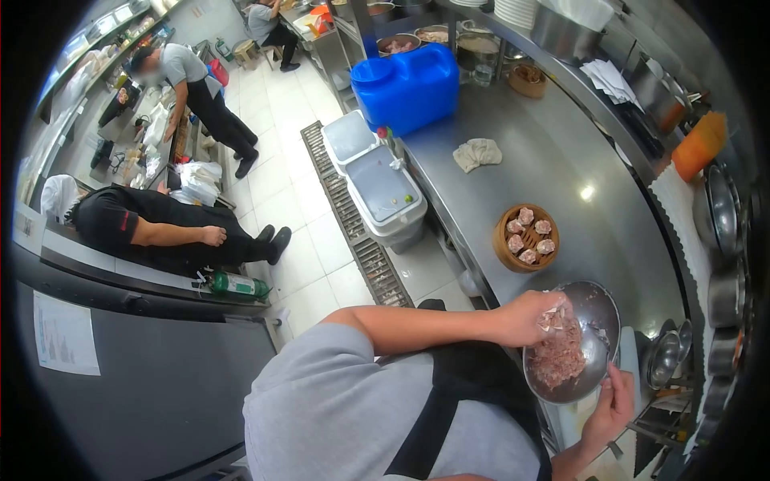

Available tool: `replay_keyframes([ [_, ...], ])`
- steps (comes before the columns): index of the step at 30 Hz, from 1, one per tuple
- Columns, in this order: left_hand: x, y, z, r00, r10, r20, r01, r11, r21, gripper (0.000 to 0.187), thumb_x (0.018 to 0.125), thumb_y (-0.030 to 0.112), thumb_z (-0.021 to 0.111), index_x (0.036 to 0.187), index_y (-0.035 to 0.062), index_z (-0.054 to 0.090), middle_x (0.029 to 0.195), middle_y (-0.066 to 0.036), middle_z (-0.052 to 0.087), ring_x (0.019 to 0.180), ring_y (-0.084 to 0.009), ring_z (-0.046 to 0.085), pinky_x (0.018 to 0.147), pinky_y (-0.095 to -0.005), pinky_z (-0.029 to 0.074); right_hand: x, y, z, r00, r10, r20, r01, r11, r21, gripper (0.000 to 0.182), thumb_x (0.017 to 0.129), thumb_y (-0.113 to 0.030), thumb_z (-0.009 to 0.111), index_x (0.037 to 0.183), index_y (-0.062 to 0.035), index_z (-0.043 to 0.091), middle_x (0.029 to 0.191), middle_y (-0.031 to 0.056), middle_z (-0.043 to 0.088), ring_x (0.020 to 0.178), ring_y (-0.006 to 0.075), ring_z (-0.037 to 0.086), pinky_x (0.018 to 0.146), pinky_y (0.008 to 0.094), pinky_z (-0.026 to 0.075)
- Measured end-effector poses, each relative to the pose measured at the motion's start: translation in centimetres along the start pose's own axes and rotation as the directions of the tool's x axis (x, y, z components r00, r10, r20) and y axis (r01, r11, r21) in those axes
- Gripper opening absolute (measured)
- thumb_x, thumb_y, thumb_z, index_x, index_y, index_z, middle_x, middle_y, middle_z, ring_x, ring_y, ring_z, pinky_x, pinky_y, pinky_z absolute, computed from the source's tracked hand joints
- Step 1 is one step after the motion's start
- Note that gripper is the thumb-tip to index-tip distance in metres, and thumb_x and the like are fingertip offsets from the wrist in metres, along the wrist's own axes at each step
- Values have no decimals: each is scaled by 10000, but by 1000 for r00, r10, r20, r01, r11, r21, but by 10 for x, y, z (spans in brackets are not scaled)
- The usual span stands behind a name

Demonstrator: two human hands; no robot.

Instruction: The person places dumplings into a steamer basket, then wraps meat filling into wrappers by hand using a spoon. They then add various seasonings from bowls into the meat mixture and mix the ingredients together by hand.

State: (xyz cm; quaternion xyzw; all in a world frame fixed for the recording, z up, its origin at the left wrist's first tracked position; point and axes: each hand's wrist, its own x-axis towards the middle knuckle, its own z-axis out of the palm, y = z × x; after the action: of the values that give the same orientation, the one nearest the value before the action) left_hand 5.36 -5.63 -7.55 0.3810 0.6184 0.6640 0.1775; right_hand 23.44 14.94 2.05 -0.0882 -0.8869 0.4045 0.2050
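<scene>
My left hand [533,317] is over a metal bowl [600,309], its fingers curled round a small dumpling [553,321] with a pale wrapper, partly hidden by the hand. Pink minced meat [559,361] fills the side of the bowl nearest me. My right hand [613,398] grips the bowl's rim at the lower right and holds it tilted. Beyond the bowl on the steel counter stands a round bamboo steamer [503,247] with several meat-filled dumplings [525,216] spaced apart in it.
A folded cloth [478,155] and a blue jerrycan [409,84] are farther along the counter [561,144]. Lidded white bins [389,188] stand beside it on the floor. Pans [722,200] line the right side. Two people [192,72] [152,220] work across the aisle, another farther back.
</scene>
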Motion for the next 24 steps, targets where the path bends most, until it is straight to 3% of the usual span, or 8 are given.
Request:
replay_keyframes([
  [2, -4, 12, -14, 990, -122, -65, 120, 992, -41, 327, 882, 108, 805, 1085, 69, 552, 939, -70, 638, 847, -202, 627, 780, -343, 515, -4, 12, 16, 999, 15, -41, -13, 998, 67, 234, 964, 35, 603, 1166, 64, 718, 945, 80, 613, 831, 154, 551, 746, 269, 427],
  [5, -5, 3, -28, 976, -120, -184, 113, 992, -52, 337, 867, 111, 818, 1098, 81, 575, 942, -54, 640, 840, -175, 610, 767, -326, 508, -5, 14, 34, 994, 71, -78, -60, 990, 131, 239, 963, 32, 607, 1175, 72, 710, 946, 78, 613, 833, 150, 547, 765, 261, 432],
  [11, -12, -6, -52, 984, -84, -160, 97, 992, 81, 359, 868, 166, 826, 1122, 96, 582, 883, -60, 648, 818, -207, 643, 755, -355, 517, -1, 2, 56, 987, 133, -93, -120, 984, 133, 239, 974, 29, 601, 1185, 82, 701, 941, 62, 598, 840, 128, 538, 773, 256, 435],
  [12, -15, -2, -53, 983, -75, -167, 89, 993, 78, 359, 868, 166, 826, 1122, 96, 582, 883, -60, 648, 818, -207, 643, 755, -355, 517, -3, 4, 54, 987, 147, -61, -136, 979, 155, 242, 999, -7, 603, 1207, 77, 694, 1024, 44, 611, 888, 104, 544, 808, 237, 442],
  [13, -20, 4, -51, 974, -82, -212, 94, 994, 50, 354, 869, 190, 827, 1119, 92, 596, 886, -65, 660, 820, -215, 655, 762, -359, 522, -6, 6, 51, 987, 160, -27, -153, 972, 176, 249, 1024, -43, 604, 1229, 73, 687, 1108, 26, 624, 936, 80, 551, 842, 218, 449],
  [18, -51, 17, -20, 931, -103, -350, 75, 993, -95, 346, 876, 233, 826, 1116, 85, 625, 895, -79, 673, 828, -234, 673, 778, -359, 531, -24, 15, 42, 990, 139, -2, -135, 961, 243, 251, 1009, -14, 596, 1225, 76, 684, 1083, 37, 627, 935, 98, 559, 849, 231, 450],
  [20, -68, 21, -4, 924, -47, -380, 101, 987, 123, 358, 884, 224, 819, 1148, 89, 618, 884, -71, 663, 831, -226, 677, 773, -360, 535, -30, 17, 37, 994, 112, -8, -106, 957, 270, 253, 996, 19, 580, 1220, 85, 679, 1044, 49, 624, 922, 117, 561, 845, 244, 449],
  [24, -98, 32, 29, 858, -6, -513, 124, 973, 197, 342, 893, 231, 822, 1113, 74, 611, 861, -45, 659, 820, -181, 675, 752, -342, 536, -47, 36, 13, 994, 55, 99, -90, 919, 385, 247, 1018, -31, 597, 1228, 64, 685, 1173, 46, 651, 973, 89, 572, 872, 232, 461],
])
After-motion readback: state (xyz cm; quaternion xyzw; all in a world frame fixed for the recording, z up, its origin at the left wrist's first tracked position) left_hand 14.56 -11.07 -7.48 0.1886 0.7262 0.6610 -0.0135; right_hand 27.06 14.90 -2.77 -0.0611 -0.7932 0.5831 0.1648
